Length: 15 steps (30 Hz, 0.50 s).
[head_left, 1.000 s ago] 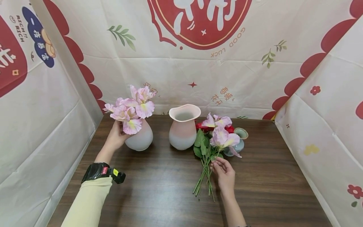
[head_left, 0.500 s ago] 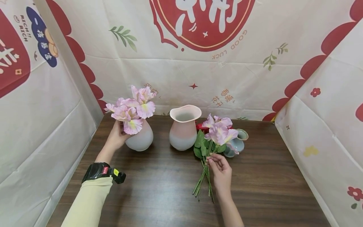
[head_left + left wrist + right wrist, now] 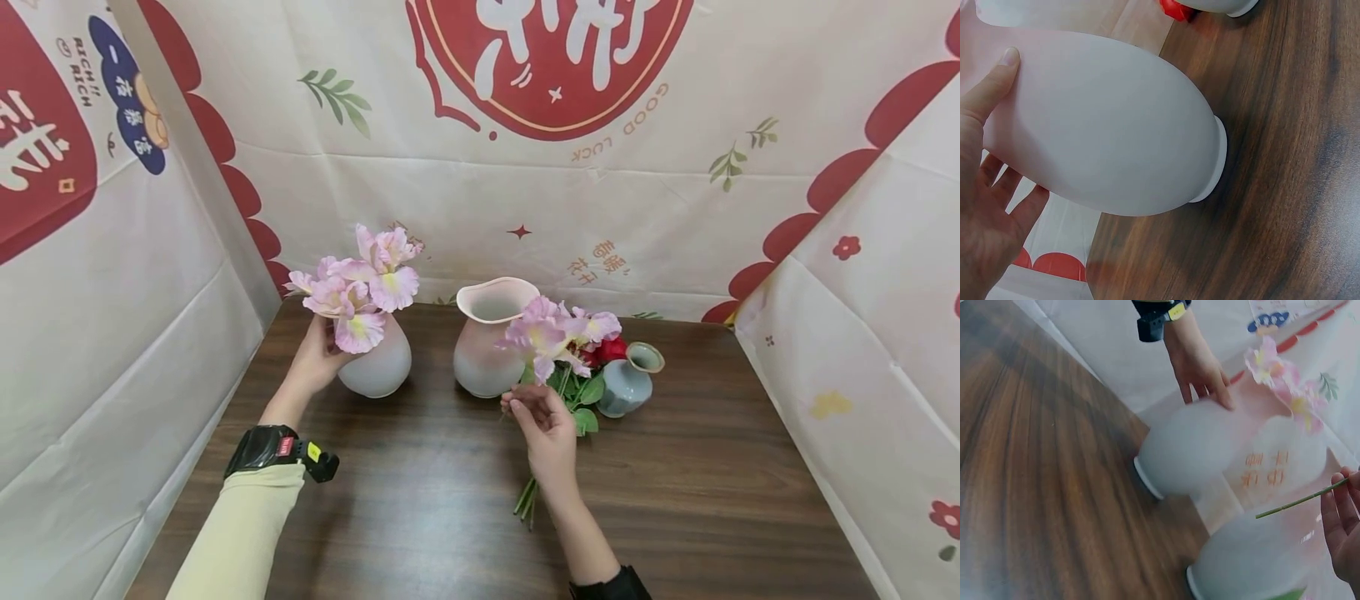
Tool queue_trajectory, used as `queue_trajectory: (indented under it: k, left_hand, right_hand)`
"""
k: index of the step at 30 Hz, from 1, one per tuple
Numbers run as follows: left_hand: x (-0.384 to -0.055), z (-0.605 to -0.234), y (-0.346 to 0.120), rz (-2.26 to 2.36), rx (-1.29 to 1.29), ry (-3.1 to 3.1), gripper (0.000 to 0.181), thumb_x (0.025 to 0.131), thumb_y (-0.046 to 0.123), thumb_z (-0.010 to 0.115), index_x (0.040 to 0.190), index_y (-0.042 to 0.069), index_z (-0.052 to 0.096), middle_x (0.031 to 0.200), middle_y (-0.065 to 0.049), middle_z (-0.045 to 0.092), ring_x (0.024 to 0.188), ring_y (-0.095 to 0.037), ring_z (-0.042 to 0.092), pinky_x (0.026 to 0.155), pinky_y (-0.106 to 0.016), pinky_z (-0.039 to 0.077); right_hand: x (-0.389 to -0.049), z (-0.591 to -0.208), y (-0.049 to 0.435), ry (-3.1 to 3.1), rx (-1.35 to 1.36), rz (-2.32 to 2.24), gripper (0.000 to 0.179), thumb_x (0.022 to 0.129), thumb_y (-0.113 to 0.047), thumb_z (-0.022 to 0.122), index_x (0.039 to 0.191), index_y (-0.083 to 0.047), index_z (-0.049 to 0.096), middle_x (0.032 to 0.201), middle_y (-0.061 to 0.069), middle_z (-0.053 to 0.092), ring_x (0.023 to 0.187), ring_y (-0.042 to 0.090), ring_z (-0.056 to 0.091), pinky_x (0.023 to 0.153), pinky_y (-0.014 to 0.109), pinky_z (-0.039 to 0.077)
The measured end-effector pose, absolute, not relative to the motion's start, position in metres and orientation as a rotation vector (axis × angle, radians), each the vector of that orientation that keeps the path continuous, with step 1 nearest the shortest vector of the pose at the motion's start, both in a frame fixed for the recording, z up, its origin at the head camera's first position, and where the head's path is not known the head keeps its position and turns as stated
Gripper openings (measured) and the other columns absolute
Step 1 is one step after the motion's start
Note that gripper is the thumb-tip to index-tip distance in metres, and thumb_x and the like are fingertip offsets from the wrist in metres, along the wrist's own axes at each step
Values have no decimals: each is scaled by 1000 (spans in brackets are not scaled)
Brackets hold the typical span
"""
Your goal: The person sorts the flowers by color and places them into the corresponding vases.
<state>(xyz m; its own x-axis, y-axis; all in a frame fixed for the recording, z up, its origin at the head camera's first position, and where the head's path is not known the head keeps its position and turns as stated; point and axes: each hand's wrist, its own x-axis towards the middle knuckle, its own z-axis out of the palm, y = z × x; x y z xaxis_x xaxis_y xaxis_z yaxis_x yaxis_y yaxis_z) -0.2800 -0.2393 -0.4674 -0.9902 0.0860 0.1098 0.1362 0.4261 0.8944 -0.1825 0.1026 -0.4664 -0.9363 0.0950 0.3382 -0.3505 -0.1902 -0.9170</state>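
Note:
In the head view my left hand (image 3: 318,358) holds the left pink-and-white vase (image 3: 378,367) by its neck. The left wrist view shows the thumb on one side of this vase (image 3: 1110,125) and several fingers on the other. Pink irises (image 3: 360,287) stand in it. My right hand (image 3: 551,433) pinches the stem (image 3: 1294,504) of another pink iris (image 3: 536,329), whose bloom hangs in front of the middle vase (image 3: 480,358). No flowers show in that vase's wide mouth. In the right wrist view the green stem's cut end points toward the vases.
Right of the middle vase lie green stems and leaves (image 3: 588,392), a red flower (image 3: 611,350) and a further pink iris. A small blue-grey vase (image 3: 626,387) lies tilted beside them. A printed cloth (image 3: 420,183) hangs behind the dark wooden table (image 3: 420,517).
My right hand has lifted a pink iris from the pile and moved it left, toward the middle vase. The left hand stays on its vase. The head view has shifted slightly.

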Motion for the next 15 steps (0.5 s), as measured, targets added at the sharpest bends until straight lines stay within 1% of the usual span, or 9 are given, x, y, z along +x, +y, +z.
queue_trajectory:
  k: [5, 12, 15]
  left_hand:
    - [-281, -467, -238, -1635, -195, -2623, 85, 91, 4, 69, 155, 0, 12, 156, -30, 26, 142, -49, 34, 114, -61, 36]
    - [-280, -469, -239, -1644, -202, -2602, 83, 92, 5, 69, 154, 1, 14, 156, -28, 26, 142, -48, 34, 115, -60, 35]
    - [-279, -468, -239, -1633, -199, -2607, 83, 92, 6, 69, 154, 1, 14, 157, -28, 25, 143, -48, 34, 115, -60, 35]
  right_hand:
    - [-192, -455, 89, -1813, 408, 2176, 16, 93, 10, 59, 104, 20, 54, 99, -2, 69, 91, 7, 71, 82, 23, 60]
    - [-206, -442, 72, -1859, 467, 2112, 10, 91, 11, 60, 98, 17, 57, 94, -8, 68, 90, 4, 70, 80, 21, 59]
    - [-211, -436, 65, -1878, 456, 2117, 11, 90, 12, 61, 99, 17, 57, 92, -6, 69, 88, 4, 69, 79, 21, 60]
